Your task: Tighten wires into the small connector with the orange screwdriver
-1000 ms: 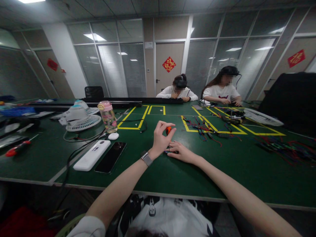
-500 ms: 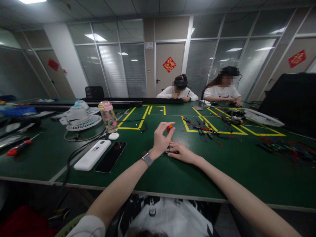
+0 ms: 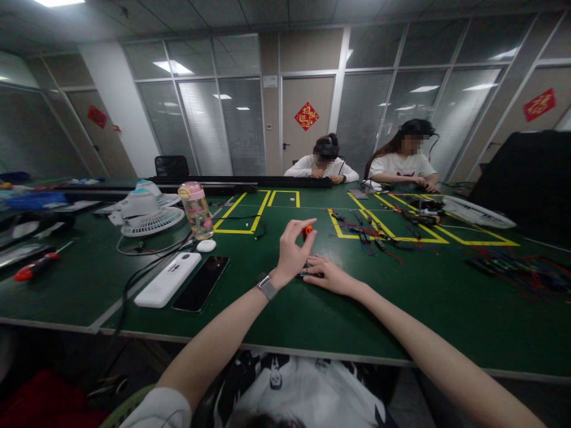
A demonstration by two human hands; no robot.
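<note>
A big green table point(image 3: 401, 309) fills the room, with yellow tape boxes point(image 3: 241, 215) marked on its far part. On the left lie a white fan point(image 3: 149, 215), a pink-topped bottle point(image 3: 196, 210), a white power bank point(image 3: 167, 279), a black phone point(image 3: 201, 283) and a red screwdriver point(image 3: 33, 266). Coloured wires point(image 3: 370, 233) lie to the right.

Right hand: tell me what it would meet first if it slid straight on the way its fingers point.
The right hand points left along the table; it would probably meet the small dark part at its fingertips, then the left hand. Depth is unclear.
</note>
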